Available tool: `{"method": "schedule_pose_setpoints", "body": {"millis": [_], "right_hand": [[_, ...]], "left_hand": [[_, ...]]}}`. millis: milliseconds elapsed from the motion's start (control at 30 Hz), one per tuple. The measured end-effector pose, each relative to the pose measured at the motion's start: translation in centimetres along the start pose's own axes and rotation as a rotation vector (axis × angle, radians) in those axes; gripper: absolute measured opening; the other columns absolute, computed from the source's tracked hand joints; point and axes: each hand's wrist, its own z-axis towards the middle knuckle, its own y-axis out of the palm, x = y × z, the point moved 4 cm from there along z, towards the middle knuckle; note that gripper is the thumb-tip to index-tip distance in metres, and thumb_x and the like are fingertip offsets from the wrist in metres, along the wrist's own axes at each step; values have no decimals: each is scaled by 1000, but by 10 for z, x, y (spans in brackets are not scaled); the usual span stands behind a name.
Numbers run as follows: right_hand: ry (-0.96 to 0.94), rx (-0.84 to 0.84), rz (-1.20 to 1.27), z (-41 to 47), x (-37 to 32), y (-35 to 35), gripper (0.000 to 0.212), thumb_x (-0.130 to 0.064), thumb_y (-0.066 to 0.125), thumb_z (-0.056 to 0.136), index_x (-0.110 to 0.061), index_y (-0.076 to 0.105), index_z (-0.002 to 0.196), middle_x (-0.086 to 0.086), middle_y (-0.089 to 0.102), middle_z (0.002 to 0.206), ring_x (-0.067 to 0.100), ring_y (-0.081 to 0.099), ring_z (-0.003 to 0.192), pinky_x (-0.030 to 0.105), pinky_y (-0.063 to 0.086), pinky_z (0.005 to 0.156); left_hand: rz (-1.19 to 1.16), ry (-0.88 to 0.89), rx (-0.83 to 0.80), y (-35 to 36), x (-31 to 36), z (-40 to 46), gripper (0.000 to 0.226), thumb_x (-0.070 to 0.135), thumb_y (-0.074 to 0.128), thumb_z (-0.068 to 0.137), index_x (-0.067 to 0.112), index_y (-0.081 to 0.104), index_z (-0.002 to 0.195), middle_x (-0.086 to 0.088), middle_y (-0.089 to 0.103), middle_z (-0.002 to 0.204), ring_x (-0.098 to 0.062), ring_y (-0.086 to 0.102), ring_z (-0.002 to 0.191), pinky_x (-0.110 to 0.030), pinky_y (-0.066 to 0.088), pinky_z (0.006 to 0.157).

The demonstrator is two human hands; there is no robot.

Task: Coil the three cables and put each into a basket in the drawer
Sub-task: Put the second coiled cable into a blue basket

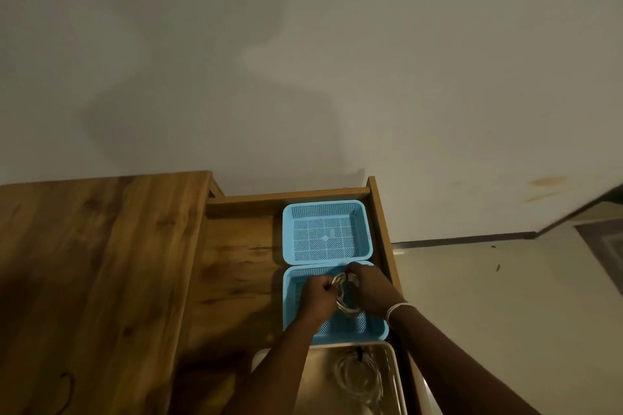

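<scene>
Both hands meet over the middle blue basket in the open drawer, left hand and right hand each curled around a coiled white cable held between them. The cable looks light and springy (likely to unwind unless gripped across its bundled loops). Beyond the hands, a second blue basket sits empty; nearer, another coiled cable lies in a white basket.

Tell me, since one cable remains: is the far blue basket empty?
Empty: the far blue basket shows only its bare mesh floor.
</scene>
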Motion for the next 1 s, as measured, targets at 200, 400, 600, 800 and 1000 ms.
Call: {"method": "schedule_pose_setpoints", "body": {"millis": [200,400,600,800,1000], "right_hand": [[-184,-35,-180,-4,-11,3,29,-26,68,86,-7,69,108,10,71,109,24,66,101,37,53,92],[-177,-5,-390,0,3,31,36,-36,47,94,-15,67,115,9,64,120,28,55,117,36,45,100],[-19,35,-320,-5,14,38,58,-29,63,94,-14,41,145,11,38,147,25,43,134,31,47,105],[47,-23,-237,-7,12,36,52,-30,61,95,-14,45,141,8,49,138,18,58,119,23,48,99],[114,-81,-321,-4,-7,17,35,-36,68,86,-14,66,113,4,70,115,18,67,104,25,54,87]], "left_hand": [[-45,17,142,7,-8,12,18,1,58,89,11,72,92,-6,73,89,-22,68,87,-34,57,76],[42,37,184,7,-4,17,20,0,57,90,10,73,98,-4,72,90,-17,66,86,-23,52,73],[332,139,206,2,5,23,15,12,64,85,16,76,79,-1,73,76,-15,65,71,-34,56,70],[372,179,189,-12,9,19,6,11,67,86,6,70,89,-12,72,91,-25,68,89,-27,48,72],[314,291,193,-62,38,-3,10,19,73,83,10,70,81,-3,69,80,-12,63,74,-29,56,74]]}}
